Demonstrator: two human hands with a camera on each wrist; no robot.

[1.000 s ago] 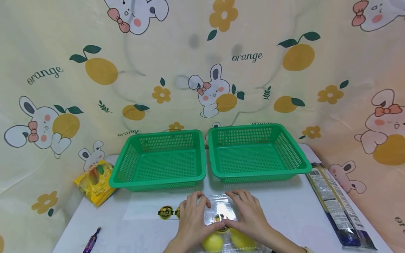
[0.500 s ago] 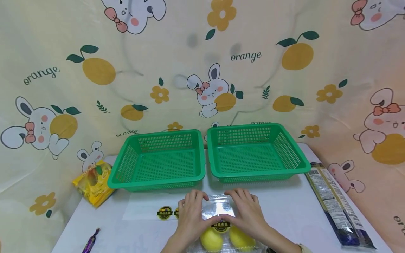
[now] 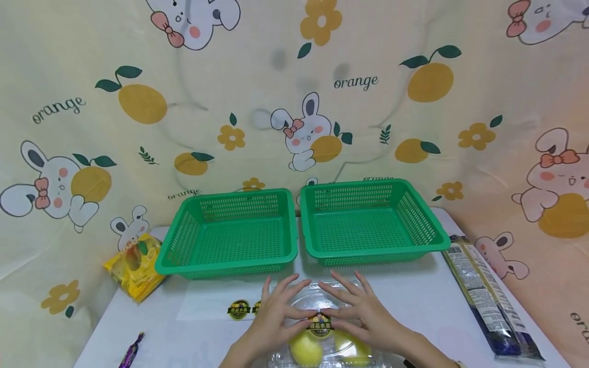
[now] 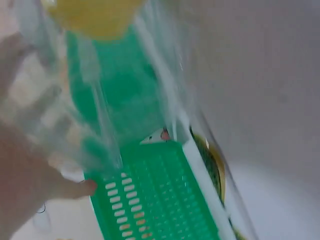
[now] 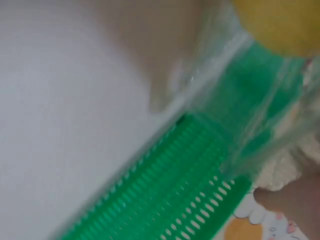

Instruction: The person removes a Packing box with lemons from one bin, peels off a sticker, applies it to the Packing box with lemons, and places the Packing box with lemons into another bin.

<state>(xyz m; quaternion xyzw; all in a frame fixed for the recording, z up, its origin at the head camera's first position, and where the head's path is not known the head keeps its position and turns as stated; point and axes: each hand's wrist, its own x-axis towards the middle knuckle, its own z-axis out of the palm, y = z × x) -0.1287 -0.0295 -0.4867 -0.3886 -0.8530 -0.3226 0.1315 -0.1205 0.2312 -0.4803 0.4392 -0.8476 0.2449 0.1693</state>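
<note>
A clear plastic clamshell box (image 3: 315, 299) with yellow round fruits (image 3: 307, 350) inside lies at the table's near side. On its lid is a round black-and-gold sticker (image 3: 320, 326). My left hand (image 3: 272, 318) is over the lid's left side, fingers spread, its tips close to the sticker. Mirroring it on the right, my right hand (image 3: 368, 318) has its fingers fanned out over the lid. In both wrist views the clear plastic is blurred, with yellow fruit (image 4: 97, 17) at the top.
Two green mesh baskets (image 3: 227, 269) (image 3: 377, 254) stand side by side behind the box. A sticker strip (image 3: 207, 306) lies left of the hands. At far left are a yellow packet (image 3: 136, 267) and a purple wrapped stick (image 3: 131, 350). Long flat packages (image 3: 494, 301) lie along the right edge.
Both hands have gone from bent fingers with thumbs pressing at the sticker to spread fingers. More of the lid and sticker now shows between them. The box stays about where it was.
</note>
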